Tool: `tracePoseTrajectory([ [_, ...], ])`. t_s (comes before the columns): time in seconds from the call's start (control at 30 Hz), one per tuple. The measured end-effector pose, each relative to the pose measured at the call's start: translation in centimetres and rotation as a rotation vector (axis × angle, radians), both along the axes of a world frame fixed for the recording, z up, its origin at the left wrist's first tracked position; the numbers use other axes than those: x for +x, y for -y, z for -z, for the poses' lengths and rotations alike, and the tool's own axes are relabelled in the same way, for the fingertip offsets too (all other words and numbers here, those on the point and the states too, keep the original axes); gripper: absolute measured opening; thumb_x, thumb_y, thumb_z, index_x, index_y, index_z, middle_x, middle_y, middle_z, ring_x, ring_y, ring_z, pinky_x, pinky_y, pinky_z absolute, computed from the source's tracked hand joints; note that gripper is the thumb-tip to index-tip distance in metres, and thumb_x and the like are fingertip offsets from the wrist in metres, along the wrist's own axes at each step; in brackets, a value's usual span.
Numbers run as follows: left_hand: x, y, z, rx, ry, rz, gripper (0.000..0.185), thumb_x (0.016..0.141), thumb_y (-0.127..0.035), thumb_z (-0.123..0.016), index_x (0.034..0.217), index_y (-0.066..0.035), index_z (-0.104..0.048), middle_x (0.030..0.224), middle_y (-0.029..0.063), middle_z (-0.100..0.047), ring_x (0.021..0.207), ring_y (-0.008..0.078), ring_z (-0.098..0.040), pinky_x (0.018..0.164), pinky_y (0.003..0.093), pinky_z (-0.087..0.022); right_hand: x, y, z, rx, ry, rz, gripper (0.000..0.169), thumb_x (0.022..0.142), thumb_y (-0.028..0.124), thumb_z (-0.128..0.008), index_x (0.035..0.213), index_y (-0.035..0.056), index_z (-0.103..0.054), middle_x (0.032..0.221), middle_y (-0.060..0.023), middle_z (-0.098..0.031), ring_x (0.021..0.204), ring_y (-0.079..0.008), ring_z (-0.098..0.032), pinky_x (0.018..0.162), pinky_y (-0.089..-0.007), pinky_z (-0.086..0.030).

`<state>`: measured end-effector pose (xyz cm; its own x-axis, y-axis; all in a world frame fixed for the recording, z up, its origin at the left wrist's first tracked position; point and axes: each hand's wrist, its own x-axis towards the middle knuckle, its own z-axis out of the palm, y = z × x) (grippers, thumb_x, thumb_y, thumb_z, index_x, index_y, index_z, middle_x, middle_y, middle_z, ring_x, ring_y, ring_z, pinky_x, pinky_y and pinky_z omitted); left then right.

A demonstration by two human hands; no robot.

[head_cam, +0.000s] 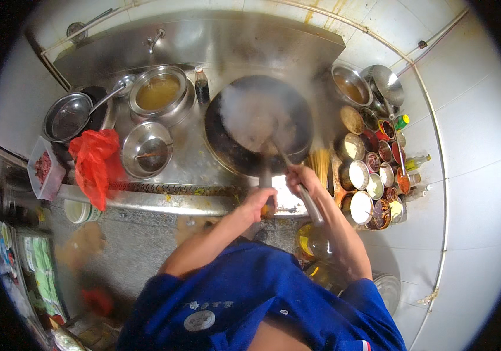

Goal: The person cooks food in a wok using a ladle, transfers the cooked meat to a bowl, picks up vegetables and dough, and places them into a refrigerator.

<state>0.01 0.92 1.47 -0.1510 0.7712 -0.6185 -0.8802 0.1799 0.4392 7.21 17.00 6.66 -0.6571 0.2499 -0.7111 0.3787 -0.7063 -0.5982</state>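
Note:
A large dark wok [219,131] sits on the steel range, and steam blurs what is inside it. My left hand [262,202] is closed around the wok handle [266,177] at the near side. In my right hand [303,179] is the long metal shaft of a cooking ladle [282,151], its thick grip end sticking out below the fist. The ladle's head reaches down into the wok, where the steam hides its shape. A bamboo wok brush [319,164] stands just right of the wok.
Many seasoning bowls [359,174] crowd the right side. Left of the wok stand a dark sauce bottle [201,85], a pot of yellowish liquid [158,92], a steel bowl [133,151] and a red plastic bag [97,153]. A plastic tub of minced meat [45,169] sits far left.

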Motion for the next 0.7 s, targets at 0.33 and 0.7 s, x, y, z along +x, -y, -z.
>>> tracePoseTrajectory([
  [0.33,-2.2,1.0,2.6,-0.085,-0.257,0.139,0.019,0.076,-0.017,-0.065,0.087,-0.003,-0.057,0.068,0.0067,-0.057,0.06,0.0169,-0.056,0.049,0.0324,-0.046,-1.6,-3.1,6.9,1.244,0.348,-0.231,0.028,0.087,0.022,-0.05,0.079,-0.0045,-0.055,0.066,-0.014,-0.06,0.056,-0.0235,-0.059,0.048,-0.0369,-0.048],
  [0.7,-4.1,2.9,4.7,-0.073,-0.26,0.128,0.012,0.079,-0.012,-0.061,0.072,-0.004,-0.055,0.06,0.0056,-0.056,0.047,0.0162,-0.052,0.043,0.0307,-0.046,-0.8,-5.2,3.5,1.198,0.128,-0.298,0.033,0.095,0.031,-0.043,0.088,0.0001,-0.051,0.056,-0.0087,-0.05,0.043,-0.0188,-0.05,0.037,-0.0317,-0.039],
])
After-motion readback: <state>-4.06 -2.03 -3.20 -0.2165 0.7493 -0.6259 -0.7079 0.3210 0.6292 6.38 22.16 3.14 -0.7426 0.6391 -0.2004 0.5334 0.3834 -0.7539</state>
